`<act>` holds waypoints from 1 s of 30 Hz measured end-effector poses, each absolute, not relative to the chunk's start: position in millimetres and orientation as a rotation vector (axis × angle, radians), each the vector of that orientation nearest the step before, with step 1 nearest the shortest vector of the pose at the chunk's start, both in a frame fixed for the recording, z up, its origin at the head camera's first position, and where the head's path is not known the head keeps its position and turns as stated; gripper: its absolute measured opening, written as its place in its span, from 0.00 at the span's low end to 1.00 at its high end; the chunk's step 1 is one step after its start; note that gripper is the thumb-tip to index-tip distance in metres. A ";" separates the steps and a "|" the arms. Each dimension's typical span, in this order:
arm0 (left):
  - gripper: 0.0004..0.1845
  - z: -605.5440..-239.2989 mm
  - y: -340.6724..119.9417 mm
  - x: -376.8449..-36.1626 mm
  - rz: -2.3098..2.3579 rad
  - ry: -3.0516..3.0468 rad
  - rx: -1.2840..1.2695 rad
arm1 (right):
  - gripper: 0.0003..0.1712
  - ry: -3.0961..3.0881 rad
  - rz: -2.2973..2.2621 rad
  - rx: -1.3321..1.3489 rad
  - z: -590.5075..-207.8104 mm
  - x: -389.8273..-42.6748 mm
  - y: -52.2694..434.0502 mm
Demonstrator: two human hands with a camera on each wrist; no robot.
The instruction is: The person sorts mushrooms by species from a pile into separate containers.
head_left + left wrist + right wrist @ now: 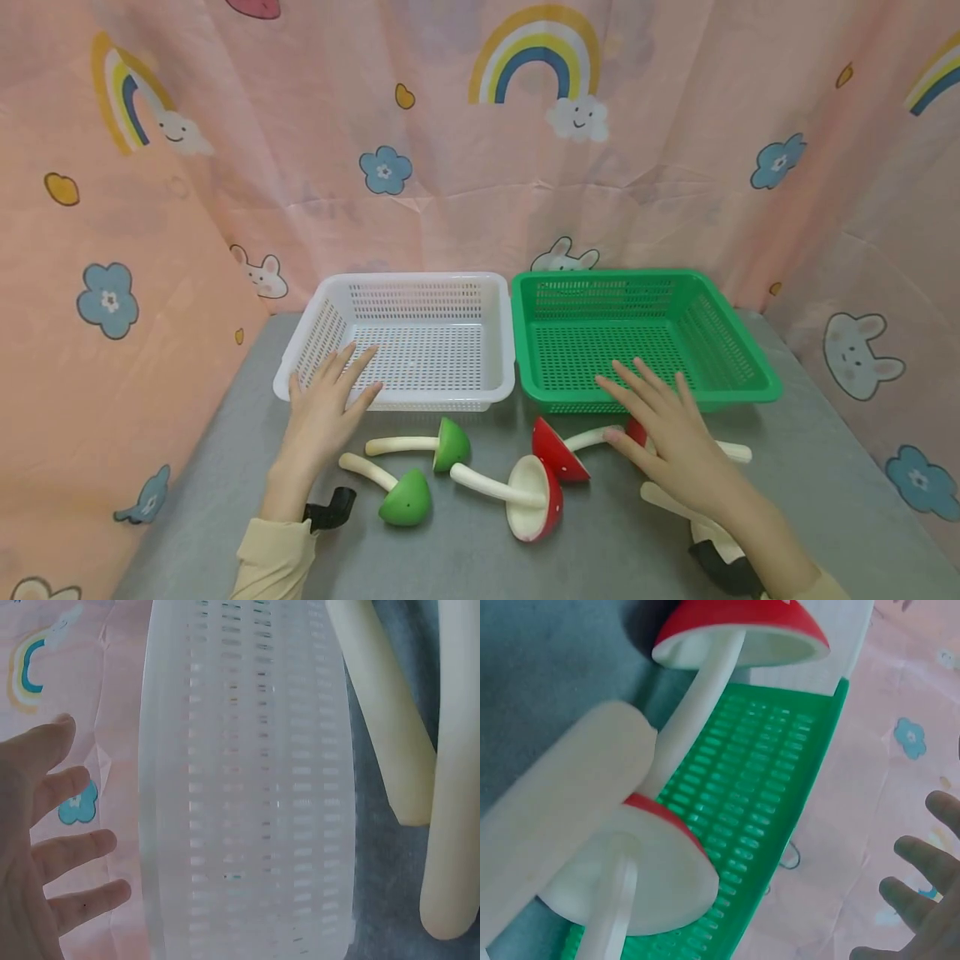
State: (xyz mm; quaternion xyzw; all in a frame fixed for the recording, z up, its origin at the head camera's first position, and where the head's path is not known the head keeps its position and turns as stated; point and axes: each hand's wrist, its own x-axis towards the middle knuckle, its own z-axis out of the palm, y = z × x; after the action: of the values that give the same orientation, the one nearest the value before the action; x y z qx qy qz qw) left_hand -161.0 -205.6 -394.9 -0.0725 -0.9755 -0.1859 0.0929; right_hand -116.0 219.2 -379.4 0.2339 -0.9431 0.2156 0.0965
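Note:
My left hand point(337, 387) is open with its fingers spread, hovering over the near left corner of the empty white basket point(450, 398). In the left wrist view the same fingers point(67, 840) are straight beside the basket wall point(247, 787). My right hand point(652, 404) is also open, held flat above the front rim of the empty green basket point(742, 390); it partly covers a red toy mushroom point(637, 431). Two green mushrooms point(450, 443) point(405, 498) and two more red ones point(558, 450) point(536, 500) lie on the grey table.
The two baskets stand side by side at the back of the table point(600, 558). Pink printed cloth walls point(480, 167) close it in on three sides. Cream stems point(735, 452) stick out from under my right hand. Black wrist mounts point(333, 507) sit low near the front edge.

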 end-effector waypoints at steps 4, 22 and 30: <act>0.29 -397.1 -211.8 -157.2 -0.592 -2.875 -0.194 | 0.39 -2.771 0.652 0.735 -381.0 -109.5 215.0; 0.19 -420.0 -227.8 -155.0 -0.649 -2.656 -0.108 | 0.36 -2.602 0.592 0.964 -401.7 -92.8 192.7; 0.17 -428.5 -229.2 -153.8 -0.639 -2.562 -0.127 | 0.33 -2.489 0.555 1.128 -409.5 -86.6 186.0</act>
State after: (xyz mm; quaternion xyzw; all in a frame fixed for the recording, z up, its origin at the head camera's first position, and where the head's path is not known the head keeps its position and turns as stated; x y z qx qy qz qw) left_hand -153.8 -229.2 -428.5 -0.0465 -0.9392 -0.2343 0.2465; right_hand -86.6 186.0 -409.5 0.3981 -0.8788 0.1959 0.1755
